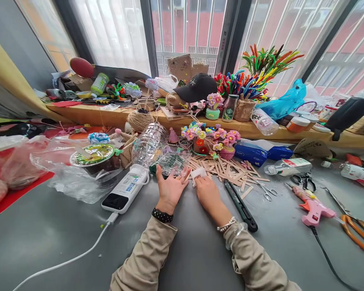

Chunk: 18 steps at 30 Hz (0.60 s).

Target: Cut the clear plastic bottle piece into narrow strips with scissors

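Note:
My left hand (pixel 172 186) is spread with its fingers apart, palm low over the grey table. Its fingertips reach to a clear plastic piece with dark green under it (pixel 170 162); whether they press on it I cannot tell. My right hand (pixel 208 195) is closed around a crumpled white tissue (pixel 197 173) at the table surface. Just beyond that hand lies a loose heap of wooden craft sticks (pixel 230 171). A dark green utility knife (pixel 241 206) rests to its right. Left of my left hand is a white power bank (pixel 125 190) with a cable plugged in.
Small scissors (pixel 268 190), a pink glue gun (pixel 315 206) and orange-handled scissors (pixel 359 230) lie on the right. A lidded food bowl (pixel 94 157) stands at left beside a clear plastic bottle (pixel 150 143). Crocheted flowers (pixel 227 137) and blue tissue packs (pixel 251 153) line the back.

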Each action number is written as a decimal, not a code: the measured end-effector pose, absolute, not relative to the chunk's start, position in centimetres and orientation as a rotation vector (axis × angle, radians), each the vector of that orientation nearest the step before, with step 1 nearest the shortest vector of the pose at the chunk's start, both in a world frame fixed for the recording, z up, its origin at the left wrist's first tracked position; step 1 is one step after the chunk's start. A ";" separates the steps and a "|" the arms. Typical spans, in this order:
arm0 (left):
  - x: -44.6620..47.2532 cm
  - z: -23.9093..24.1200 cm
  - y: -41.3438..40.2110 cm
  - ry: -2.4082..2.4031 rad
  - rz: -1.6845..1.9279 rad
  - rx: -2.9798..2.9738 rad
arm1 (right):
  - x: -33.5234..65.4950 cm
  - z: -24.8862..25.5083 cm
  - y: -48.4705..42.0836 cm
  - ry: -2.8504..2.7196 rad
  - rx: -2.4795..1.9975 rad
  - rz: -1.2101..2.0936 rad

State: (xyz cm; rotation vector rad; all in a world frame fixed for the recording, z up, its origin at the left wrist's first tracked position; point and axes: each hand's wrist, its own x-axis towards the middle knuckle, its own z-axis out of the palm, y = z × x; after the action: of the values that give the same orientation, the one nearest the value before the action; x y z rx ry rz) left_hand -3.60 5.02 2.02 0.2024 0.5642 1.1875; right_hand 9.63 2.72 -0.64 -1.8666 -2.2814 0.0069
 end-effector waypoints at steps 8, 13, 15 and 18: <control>-3.7 1.9 5.1 0.531 1.186 0.199 | 11.3 -0.4 0.5 -2.033 -1.857 0.207; -3.6 1.9 5.1 0.536 1.208 0.204 | 12.0 -1.0 2.0 -1.734 -1.785 0.309; -3.6 1.9 5.1 0.531 1.220 0.203 | 11.4 -1.4 3.0 -1.864 -1.767 0.265; -3.6 2.0 5.1 0.532 1.239 0.193 | 10.1 -2.0 4.6 -1.998 -1.749 0.226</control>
State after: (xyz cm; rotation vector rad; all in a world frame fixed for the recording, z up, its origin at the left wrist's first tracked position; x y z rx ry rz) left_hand -3.56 5.06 2.00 0.1930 0.5316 1.2391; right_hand 10.10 4.58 -1.99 -1.7493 -1.9978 0.2260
